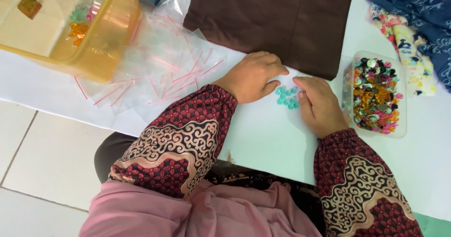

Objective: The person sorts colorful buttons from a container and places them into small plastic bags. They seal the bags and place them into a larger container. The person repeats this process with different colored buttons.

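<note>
Teal beads (287, 97) lie in a small cluster on the white table (263, 138), right between our two hands in the head view. Our left hand (251, 76) rests flat with its fingers curled loosely beside the cluster, clasping nothing; the fingertips touch or nearly touch the beads' left edge. Our right hand (318, 104) lies palm down on the other side, thumb and forefinger at the beads' right edge, and we cannot tell whether a bead is pinched there. Just past our right hand stands a clear plastic tub (399, 124) full of mixed coloured beads. Beyond both hands spreads a brown cloth (282, 16), its near edge close to our left fingertips. Out past our left hand lie clear zip bags with pink seals (159, 72), and farther that way an amber plastic container (101, 40) holding more bagged beads.
</note>
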